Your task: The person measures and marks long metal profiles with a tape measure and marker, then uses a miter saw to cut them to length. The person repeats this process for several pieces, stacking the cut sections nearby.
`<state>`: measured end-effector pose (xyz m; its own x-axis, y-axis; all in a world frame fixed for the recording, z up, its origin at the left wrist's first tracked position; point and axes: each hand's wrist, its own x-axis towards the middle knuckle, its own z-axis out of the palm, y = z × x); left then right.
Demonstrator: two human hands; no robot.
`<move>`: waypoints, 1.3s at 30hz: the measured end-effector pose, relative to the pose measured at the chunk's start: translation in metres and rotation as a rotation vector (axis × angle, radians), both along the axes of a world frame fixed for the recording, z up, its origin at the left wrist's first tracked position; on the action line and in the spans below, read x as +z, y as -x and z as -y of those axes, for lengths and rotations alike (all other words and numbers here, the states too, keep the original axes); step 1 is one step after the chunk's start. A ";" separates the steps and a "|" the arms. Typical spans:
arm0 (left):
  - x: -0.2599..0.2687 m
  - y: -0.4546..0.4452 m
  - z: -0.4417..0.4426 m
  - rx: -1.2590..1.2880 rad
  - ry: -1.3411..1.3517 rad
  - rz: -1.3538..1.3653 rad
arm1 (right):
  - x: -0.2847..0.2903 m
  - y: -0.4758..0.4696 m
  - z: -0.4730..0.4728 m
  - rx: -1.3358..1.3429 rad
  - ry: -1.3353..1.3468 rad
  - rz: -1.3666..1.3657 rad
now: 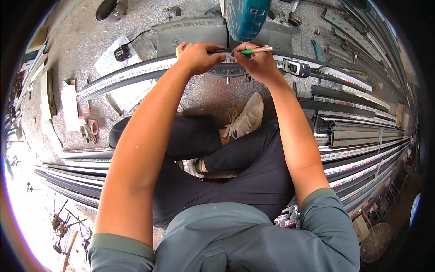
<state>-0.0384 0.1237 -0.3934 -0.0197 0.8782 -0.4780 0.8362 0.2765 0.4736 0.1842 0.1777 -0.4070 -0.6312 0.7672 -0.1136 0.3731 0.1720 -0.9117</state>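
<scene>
A long dark metal profile (pixel 136 81) lies crosswise in front of me, with a tape measure's blade (pixel 136 72) stretched along it. My left hand (pixel 198 58) grips the profile over the blade, its thumb lying near the scale and its fingers partly hidden at the far side. In my right hand (pixel 255 64) is a green and light-brown pen (pixel 257 50), its tip end hidden by my fingers at the profile. Just to the right of that hand, the tape measure's case (pixel 296 68) rests on the profile. A teal power saw (pixel 247 20) stands over its grey metal base (pixel 190 39) beyond my hands.
Many dark profiles with printed film (pixel 353 163) lie on the right and behind my legs. White paper sheets (pixel 129 93), a roll of tape (pixel 93 126), and a glove (pixel 86 131) are at the left. A metal cup (pixel 110 10) stands at the far left.
</scene>
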 end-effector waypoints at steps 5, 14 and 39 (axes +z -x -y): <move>0.000 -0.001 0.000 -0.005 0.017 -0.013 | 0.002 -0.001 -0.001 0.020 -0.018 -0.030; 0.000 0.000 0.000 -0.016 -0.003 -0.028 | 0.000 -0.001 -0.001 0.025 -0.046 -0.029; 0.002 -0.001 0.000 -0.012 -0.003 -0.020 | -0.005 0.000 -0.001 0.021 -0.093 -0.064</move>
<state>-0.0375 0.1234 -0.3918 -0.0185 0.8800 -0.4745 0.8491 0.2644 0.4572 0.1843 0.1790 -0.4119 -0.6506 0.7594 -0.0010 0.3098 0.2642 -0.9133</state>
